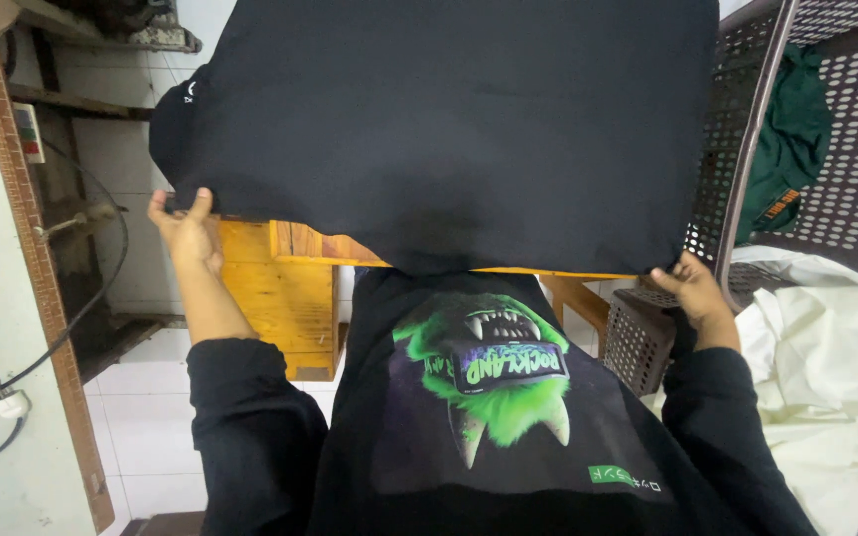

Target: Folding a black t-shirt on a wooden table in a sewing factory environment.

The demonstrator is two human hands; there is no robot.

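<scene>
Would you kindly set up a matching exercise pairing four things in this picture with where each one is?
Things:
1. black cloth
2. green garment
3. cream fabric
4. wooden table

Places:
A. heaped at the lower right
B. partly under the spread black cloth
C. held at its near corners by the left hand and right hand
D. behind the perforated metal panel at the upper right

Pairs: 1-C, 2-D, 3-A, 4-B

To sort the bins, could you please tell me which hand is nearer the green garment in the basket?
Right. The right hand grips the black cloth just below-left of the green garment; the left hand is far across.
</scene>
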